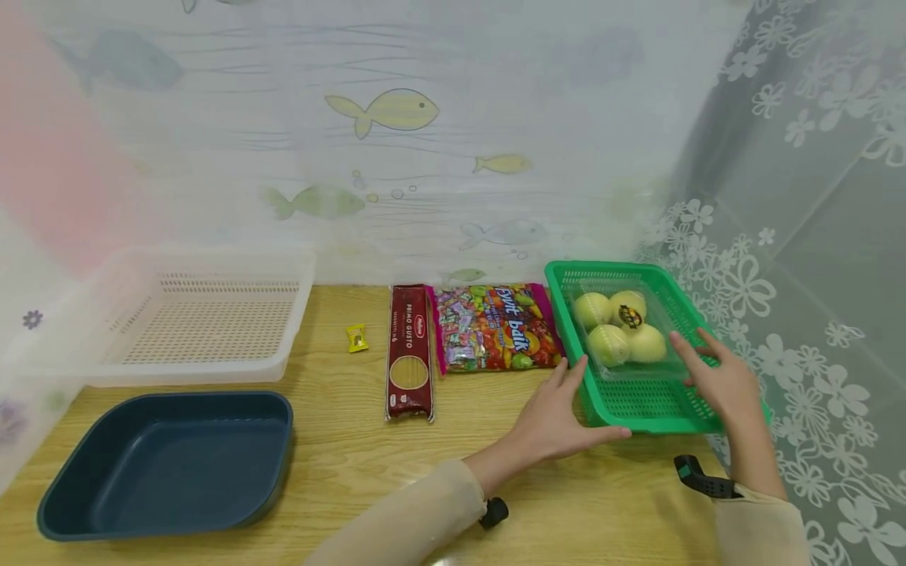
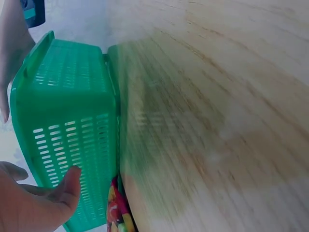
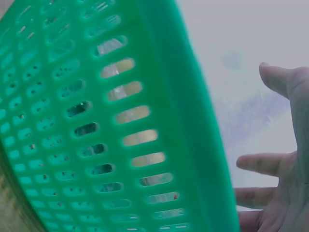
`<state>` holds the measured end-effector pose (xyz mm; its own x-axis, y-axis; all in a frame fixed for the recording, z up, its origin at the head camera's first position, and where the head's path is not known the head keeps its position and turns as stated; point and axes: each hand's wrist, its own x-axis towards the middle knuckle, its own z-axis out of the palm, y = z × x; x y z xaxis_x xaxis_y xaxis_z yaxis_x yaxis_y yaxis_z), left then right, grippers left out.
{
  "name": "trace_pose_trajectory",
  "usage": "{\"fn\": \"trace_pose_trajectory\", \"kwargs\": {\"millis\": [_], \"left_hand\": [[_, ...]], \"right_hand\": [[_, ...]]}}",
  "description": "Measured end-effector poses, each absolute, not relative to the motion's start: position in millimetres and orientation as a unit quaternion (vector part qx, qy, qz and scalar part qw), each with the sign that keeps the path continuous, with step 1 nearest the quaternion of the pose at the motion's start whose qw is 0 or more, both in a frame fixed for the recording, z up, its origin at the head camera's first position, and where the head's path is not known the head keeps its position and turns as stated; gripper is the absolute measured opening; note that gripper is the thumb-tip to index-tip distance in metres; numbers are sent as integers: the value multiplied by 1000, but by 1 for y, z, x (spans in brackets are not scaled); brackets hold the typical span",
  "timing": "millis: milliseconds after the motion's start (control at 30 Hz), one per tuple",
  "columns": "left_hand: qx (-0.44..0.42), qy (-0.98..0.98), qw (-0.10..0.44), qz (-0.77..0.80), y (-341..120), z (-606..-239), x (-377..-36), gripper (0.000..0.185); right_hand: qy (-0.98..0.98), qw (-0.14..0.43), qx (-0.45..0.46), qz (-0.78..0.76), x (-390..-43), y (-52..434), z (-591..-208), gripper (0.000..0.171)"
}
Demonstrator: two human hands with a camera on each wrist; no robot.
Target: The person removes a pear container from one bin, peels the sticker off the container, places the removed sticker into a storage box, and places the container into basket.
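Just left of the green basket (image 1: 661, 425): candy bag (image 1: 499, 328), spaghetti pack (image 1: 409, 330), yellow sachet (image 1: 357, 338); farther left, white basket (image 1: 187, 374) behind dark tub (image 1: 173, 468). Legible: "PRIMO GUSTO" on the spaghetti pack. Inside green basket, fruit pack (image 1: 626, 330), label unreadable. Left hand (image 1: 548, 420) at near-left corner, right hand (image 1: 729, 385) by right rim; well apart, fingers extended, contact uncertain. In right wrist view, fruit pack mostly hidden behind slots.

Beige sleeves (image 1: 425, 511) end beside black wrist devices (image 1: 701, 481), one marked green.
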<state>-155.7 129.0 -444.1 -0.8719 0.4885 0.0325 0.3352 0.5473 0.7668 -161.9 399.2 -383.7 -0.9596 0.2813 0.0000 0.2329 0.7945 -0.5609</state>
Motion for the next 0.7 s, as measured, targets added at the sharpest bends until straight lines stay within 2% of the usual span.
{"fn": "trace_pose_trajectory", "kwargs": {"millis": [700], "left_hand": [[228, 864, 84, 442, 142, -451, -163, 117]], "right_hand": [[-947, -76, -167, 262, -190, 413, -375, 112]]}}
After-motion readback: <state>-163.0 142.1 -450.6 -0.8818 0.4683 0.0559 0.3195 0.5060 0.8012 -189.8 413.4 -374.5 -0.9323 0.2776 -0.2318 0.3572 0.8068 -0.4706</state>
